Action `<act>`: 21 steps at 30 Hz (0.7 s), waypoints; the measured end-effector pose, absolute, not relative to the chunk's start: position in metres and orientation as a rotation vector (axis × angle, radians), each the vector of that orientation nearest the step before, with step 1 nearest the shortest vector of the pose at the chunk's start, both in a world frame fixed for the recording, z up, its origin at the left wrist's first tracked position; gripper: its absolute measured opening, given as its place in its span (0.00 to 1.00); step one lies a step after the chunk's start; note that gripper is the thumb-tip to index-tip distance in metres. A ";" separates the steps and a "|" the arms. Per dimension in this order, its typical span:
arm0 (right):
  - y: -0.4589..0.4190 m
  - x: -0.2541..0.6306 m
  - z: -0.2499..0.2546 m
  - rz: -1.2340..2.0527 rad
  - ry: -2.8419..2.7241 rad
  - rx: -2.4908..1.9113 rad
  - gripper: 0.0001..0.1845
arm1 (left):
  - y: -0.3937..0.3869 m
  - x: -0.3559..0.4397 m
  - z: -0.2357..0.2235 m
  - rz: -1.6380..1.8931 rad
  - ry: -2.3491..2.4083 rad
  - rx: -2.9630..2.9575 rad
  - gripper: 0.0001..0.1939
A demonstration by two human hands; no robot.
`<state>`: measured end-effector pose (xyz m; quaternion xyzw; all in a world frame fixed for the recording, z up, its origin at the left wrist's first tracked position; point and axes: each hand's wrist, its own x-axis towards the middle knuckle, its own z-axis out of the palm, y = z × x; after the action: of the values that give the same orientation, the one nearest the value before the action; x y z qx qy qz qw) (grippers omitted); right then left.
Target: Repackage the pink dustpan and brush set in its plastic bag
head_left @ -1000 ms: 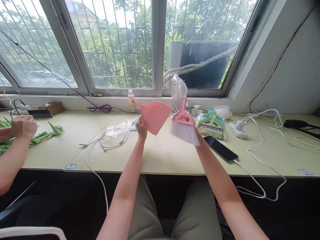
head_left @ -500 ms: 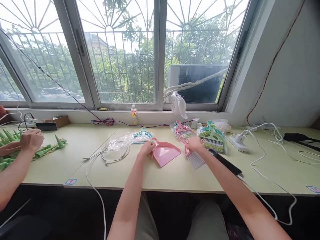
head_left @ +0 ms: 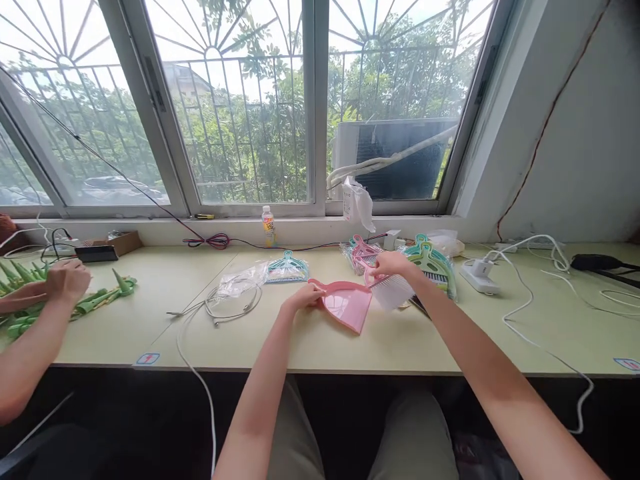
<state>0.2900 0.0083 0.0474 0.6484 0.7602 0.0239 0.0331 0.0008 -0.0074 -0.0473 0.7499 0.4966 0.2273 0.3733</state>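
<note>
The pink dustpan (head_left: 346,309) sits at the centre of the frame, a little below the middle, over the pale yellow-green table (head_left: 240,350), held by its handle at the left end so that the wide mouth points toward the right of the frame; that grip seems meant to leave the whole pan unobstructed. The pink hand brush (head_left: 393,292) is just to its right, its pale bristles fanning toward the lower right, which puts handle and pan side by side; whether the two touch, or whether the pan rests on the tabletop, I cannot tell. The left hand (head_left: 301,297) has its fingers curled closely round the dustpan's handle, with little gap showing, though some fingertips are hidden beneath. The right hand (head_left: 391,265) is wrapped narrowly round the brush's handle from above, its knuckles hiding most of that grip. Behind them, the bagged teal brush set (head_left: 288,269), the bagged pink set (head_left: 360,252) and the bagged green set (head_left: 434,264) are laid along the back of the tabletop, probably so the front stays free for handling. At the left edge, a co-worker's hand (head_left: 69,281) is over green leaf-like pieces (head_left: 103,300).
</note>
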 end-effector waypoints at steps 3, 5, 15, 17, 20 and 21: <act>0.001 0.269 0.053 0.033 2.507 1.792 0.14 | -0.009 0.001 -0.038 0.503 1.037 1.843 0.16; -0.005 0.250 0.044 0.131 2.568 1.685 0.10 | -0.006 -0.003 -0.035 0.788 1.100 1.911 0.13; -0.012 0.211 0.009 0.172 2.598 1.507 0.14 | 0.004 -0.004 -0.059 0.935 1.485 2.653 0.42; -0.013 0.209 0.006 0.189 2.615 1.506 0.14 | 0.005 0.004 -0.064 0.914 1.494 2.779 0.38; -0.014 0.206 0.002 0.260 2.598 1.544 0.14 | 0.004 0.014 -0.066 0.778 1.406 2.981 0.31; -0.013 0.206 0.001 0.285 2.586 1.556 0.14 | 0.003 0.017 -0.066 0.703 1.369 3.048 0.28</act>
<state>0.2057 -0.0133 0.0008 0.5126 0.8517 0.0939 0.0549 0.0166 0.0026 -0.0661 0.8844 0.3971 0.2040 -0.1362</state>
